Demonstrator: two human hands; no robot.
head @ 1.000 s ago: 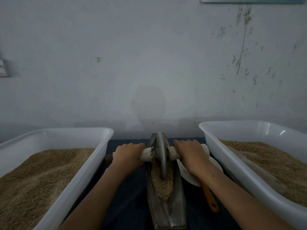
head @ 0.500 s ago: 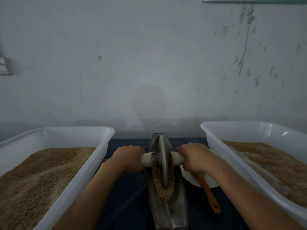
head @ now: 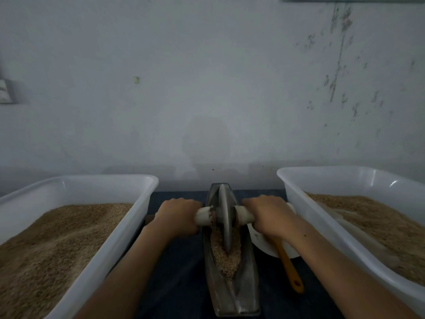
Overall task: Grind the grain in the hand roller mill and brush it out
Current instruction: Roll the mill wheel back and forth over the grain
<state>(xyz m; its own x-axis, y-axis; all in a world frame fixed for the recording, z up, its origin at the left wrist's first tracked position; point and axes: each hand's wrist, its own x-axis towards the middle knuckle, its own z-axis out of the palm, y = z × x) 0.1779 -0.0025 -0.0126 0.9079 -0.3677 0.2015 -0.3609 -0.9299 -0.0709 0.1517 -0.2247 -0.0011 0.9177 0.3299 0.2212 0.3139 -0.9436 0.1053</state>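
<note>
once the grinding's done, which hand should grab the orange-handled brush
Probably the right hand: the orange-handled brush lies just beneath its wrist, right of the mill trough. The left hand would have to cross over.

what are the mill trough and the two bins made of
Mill trough: looks like dull grey metal, with worn, faintly shiny walls. Left bin and right bin: likely white plastic, smooth and glossy, with rounded moulded rims and light glints.

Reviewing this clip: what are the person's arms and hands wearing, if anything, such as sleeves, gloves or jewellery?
Nothing shows on them. The left hand and right hand are bare, with no gloves, and no rings are visible. Both forearms are uncovered as far as the bottom edge of the picture: no sleeves, watch or bracelet in view.
</note>
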